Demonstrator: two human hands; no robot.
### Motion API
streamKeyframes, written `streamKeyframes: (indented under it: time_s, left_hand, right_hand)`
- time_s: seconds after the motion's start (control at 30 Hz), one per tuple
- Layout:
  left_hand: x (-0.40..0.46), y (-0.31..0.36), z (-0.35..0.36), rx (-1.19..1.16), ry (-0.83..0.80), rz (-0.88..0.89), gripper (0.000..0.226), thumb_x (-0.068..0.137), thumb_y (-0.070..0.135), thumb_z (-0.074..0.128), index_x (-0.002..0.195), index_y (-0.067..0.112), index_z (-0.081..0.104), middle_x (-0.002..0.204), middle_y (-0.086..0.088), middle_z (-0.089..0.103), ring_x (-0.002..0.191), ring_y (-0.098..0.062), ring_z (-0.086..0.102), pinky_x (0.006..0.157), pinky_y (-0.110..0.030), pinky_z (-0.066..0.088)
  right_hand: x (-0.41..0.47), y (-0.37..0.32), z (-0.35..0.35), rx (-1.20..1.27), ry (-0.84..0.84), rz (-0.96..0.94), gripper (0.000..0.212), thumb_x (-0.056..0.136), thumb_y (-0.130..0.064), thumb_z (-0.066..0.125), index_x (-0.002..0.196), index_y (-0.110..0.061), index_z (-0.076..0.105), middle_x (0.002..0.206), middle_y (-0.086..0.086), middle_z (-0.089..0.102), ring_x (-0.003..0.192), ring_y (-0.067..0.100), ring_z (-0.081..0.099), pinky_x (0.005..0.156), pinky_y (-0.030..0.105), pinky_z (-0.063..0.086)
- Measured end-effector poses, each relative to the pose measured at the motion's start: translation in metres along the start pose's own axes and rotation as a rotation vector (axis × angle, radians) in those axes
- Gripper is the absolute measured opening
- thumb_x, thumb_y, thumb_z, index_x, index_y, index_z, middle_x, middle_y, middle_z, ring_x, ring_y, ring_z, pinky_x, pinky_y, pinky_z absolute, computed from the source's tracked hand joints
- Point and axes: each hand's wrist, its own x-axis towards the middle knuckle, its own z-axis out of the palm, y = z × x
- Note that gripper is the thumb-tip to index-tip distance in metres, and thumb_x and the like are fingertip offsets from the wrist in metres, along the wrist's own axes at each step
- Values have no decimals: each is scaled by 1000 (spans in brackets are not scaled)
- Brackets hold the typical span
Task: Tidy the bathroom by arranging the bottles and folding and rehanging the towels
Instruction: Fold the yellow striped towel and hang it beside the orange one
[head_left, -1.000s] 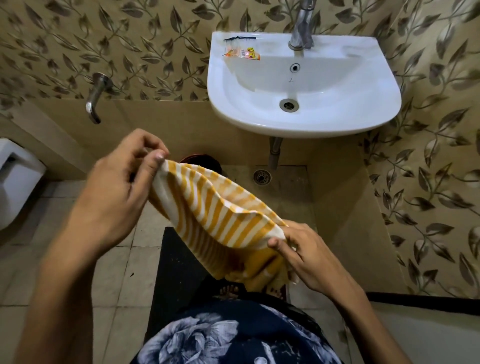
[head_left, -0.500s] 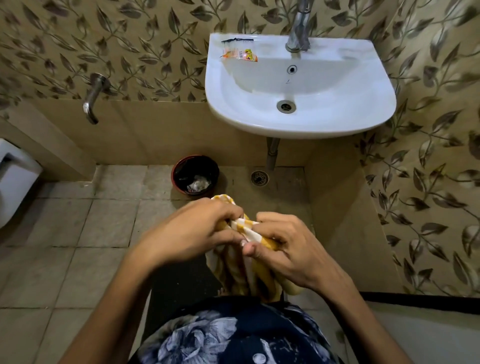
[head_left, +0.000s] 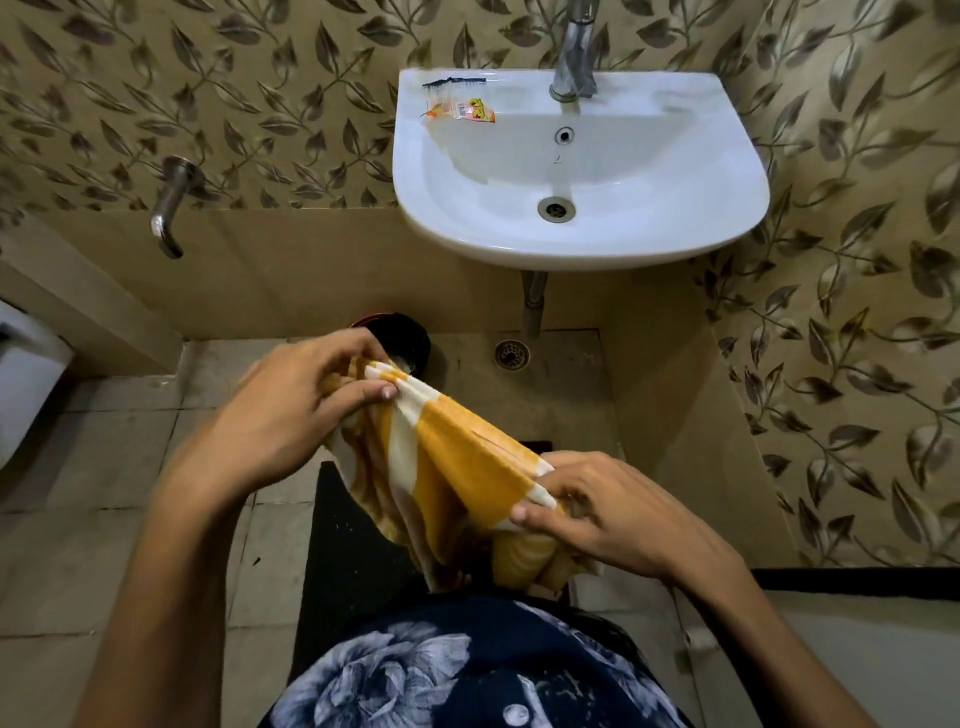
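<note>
A yellow and white striped towel (head_left: 447, 467) is stretched between my two hands in front of my body, below the sink. My left hand (head_left: 291, 410) pinches its upper end between thumb and fingers. My right hand (head_left: 597, 514) grips the lower end, where the cloth bunches and hangs in folds. The towel runs slanting from upper left to lower right. No bottles are in view.
A white sink (head_left: 582, 171) with a tap hangs on the wall ahead, a comb and a small sachet (head_left: 460, 110) on its rim. A dark waste bin (head_left: 410, 338) stands on the floor behind my left hand. A black mat (head_left: 343, 551) lies underfoot, a toilet (head_left: 21, 379) at far left.
My hands met half a second ago with the towel bunched between them. They have since drawn apart, the left up and left, the right down and right, stretching the towel again.
</note>
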Motion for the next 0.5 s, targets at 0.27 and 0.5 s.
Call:
streamKeyframes:
  time_s: [0.27,0.5]
  left_hand:
    - [-5,27,37,81,-474,57,72,86,34,60,135,61,14,122,7,59,99,-7,58,89,-33,48]
    - [1,21,33,119,-344,188,14,88,38,54,88,25,57,87,9,61,83,-5,56,75,-36,47]
  right_hand:
    - [24,-33,-4,79,126,-123,59,92,-59,36,60,-12,53,65,-2,47,58,15,46,50,30,34]
    - [24,-35,-7,69,101,-171,43,88,-57,51,65,-21,55,69,-8,44,62,12,47,51,32,38]
